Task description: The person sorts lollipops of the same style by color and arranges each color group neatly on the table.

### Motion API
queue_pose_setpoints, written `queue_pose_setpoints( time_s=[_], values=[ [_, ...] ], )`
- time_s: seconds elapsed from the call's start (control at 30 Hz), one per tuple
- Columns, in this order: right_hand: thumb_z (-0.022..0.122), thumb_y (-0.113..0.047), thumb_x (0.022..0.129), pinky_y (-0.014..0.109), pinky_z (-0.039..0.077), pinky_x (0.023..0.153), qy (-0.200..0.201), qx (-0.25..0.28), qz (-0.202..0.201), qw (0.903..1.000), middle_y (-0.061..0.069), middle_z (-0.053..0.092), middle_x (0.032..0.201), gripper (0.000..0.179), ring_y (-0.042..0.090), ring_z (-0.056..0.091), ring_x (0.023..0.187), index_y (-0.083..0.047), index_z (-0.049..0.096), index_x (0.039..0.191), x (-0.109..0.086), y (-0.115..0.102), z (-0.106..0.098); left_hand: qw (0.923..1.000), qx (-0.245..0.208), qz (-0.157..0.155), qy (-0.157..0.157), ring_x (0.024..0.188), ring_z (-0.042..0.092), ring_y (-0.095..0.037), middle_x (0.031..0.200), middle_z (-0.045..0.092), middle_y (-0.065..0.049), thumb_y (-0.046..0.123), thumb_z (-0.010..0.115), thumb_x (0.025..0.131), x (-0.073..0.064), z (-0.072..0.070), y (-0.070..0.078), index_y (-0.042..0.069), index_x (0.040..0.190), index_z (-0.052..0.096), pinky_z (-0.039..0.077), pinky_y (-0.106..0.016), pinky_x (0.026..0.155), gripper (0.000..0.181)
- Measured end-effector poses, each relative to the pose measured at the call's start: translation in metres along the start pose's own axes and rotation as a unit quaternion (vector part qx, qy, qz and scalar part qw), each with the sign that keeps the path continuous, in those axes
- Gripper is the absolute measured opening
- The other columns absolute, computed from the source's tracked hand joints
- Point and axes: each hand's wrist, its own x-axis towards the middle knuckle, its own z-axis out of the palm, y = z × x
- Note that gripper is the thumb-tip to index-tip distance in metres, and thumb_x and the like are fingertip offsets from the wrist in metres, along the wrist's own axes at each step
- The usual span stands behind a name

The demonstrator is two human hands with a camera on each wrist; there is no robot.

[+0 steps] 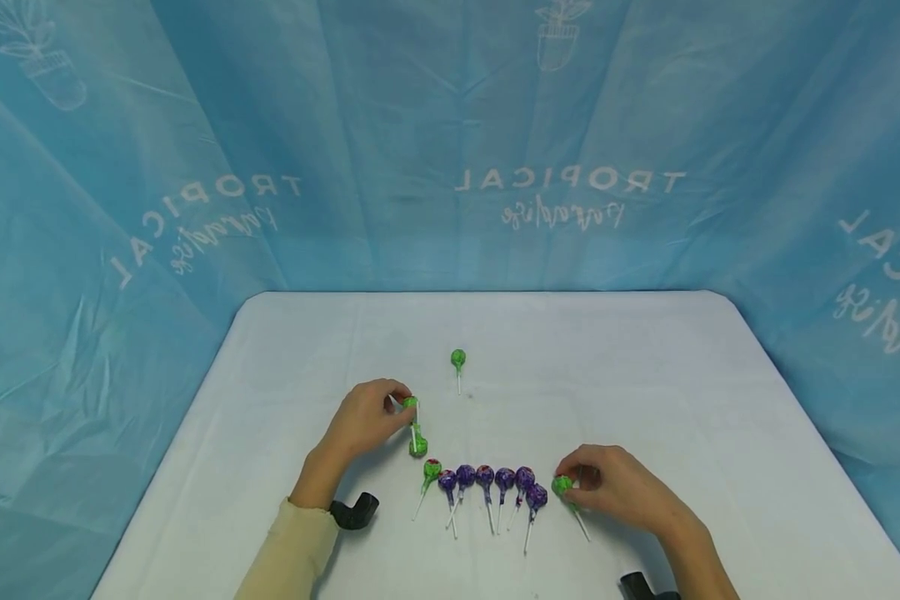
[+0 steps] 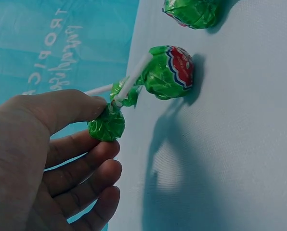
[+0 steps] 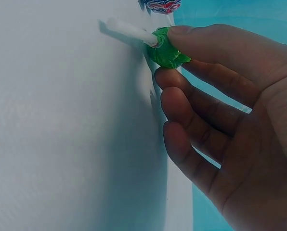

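My left hand point(image 1: 370, 418) pinches a green-wrapped lollipop point(image 2: 106, 126) by its head, between thumb and fingers. Just in front of it lies another green lollipop point(image 1: 418, 446), whose stick crosses near the held one. On the right, my right hand point(image 1: 617, 483) grips the head of a green lollipop point(image 3: 167, 49), its white stick pointing toward the near right. Between the hands several purple lollipops point(image 1: 484, 477) lie in a row, sticks toward the near edge. One more green lollipop point(image 1: 431, 470) sits at the row's left end.
A single green lollipop point(image 1: 458, 359) lies farther back on the white-covered table point(image 1: 607, 358). Blue printed curtains point(image 1: 450, 108) hang behind and at both sides. Black wrist mounts point(image 1: 355, 511) show at both wrists.
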Motion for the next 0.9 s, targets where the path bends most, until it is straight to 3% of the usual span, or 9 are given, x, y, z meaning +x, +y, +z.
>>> queue_pose_setpoints(
  time_s=[0.37, 0.6, 0.9],
  values=[
    [0.079, -0.02, 0.08, 0.026, 0.046, 0.064, 0.004, 0.006, -0.007, 0.9999, -0.015, 0.06, 0.082, 0.02, 0.007, 0.054, 0.072, -0.024, 0.07, 0.097, -0.001, 0.001, 0.001, 0.9999, -0.012, 0.003, -0.003, 0.069, 0.053, -0.011, 0.08, 0.06, 0.007, 0.029, 0.072, 0.085, 0.013, -0.001, -0.004, 0.016, 0.099, 0.071, 0.044, -0.031, 0.057, 0.019],
    [0.078, -0.021, 0.081, 0.026, 0.046, 0.064, 0.004, 0.012, -0.006, 0.9999, -0.014, 0.06, 0.083, 0.019, 0.006, 0.054, 0.072, -0.024, 0.07, 0.098, -0.002, 0.0, 0.002, 0.9985, -0.047, -0.024, -0.018, 0.07, 0.053, -0.012, 0.087, 0.061, 0.008, 0.032, 0.071, 0.086, 0.026, 0.0, -0.009, 0.018, 0.1, 0.07, 0.046, -0.031, 0.054, 0.019],
    [0.078, -0.025, 0.082, 0.026, 0.046, 0.063, 0.006, 0.016, 0.002, 0.9999, -0.014, 0.061, 0.084, 0.019, 0.006, 0.054, 0.071, -0.024, 0.07, 0.099, -0.003, -0.003, 0.004, 0.9977, -0.057, -0.023, -0.031, 0.072, 0.055, -0.013, 0.088, 0.062, 0.006, 0.032, 0.07, 0.087, 0.044, 0.002, -0.005, 0.017, 0.1, 0.07, 0.047, -0.031, 0.055, 0.02]
  ],
)
